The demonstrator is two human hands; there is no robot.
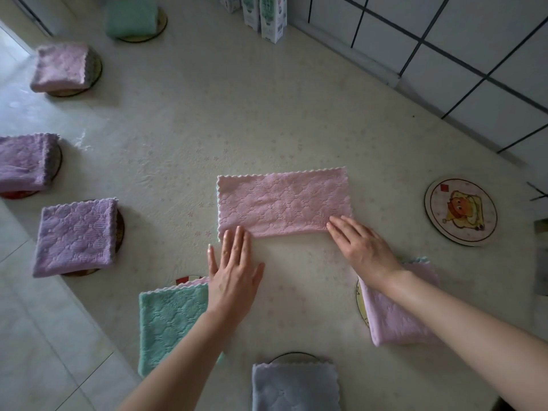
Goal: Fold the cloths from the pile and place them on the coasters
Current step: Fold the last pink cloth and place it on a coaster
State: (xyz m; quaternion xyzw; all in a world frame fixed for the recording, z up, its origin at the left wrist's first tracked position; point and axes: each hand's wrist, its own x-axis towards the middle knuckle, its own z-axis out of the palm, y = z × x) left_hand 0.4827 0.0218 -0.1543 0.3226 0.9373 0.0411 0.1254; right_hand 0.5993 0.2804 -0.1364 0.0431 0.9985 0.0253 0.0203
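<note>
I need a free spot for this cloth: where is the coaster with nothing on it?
In the head view the bare coaster lies far right, just right of the half-folded pink cloth and the right hand, near the tiled wall.

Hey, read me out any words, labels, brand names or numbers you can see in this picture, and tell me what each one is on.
No text is legible.
Cartons at the top of the view: green and dark print, too blurred to read.
Bare coaster: a cartoon picture and a small red square mark, no readable characters.
Pink cloth in the middle: quilted pattern only, no label showing.
</note>
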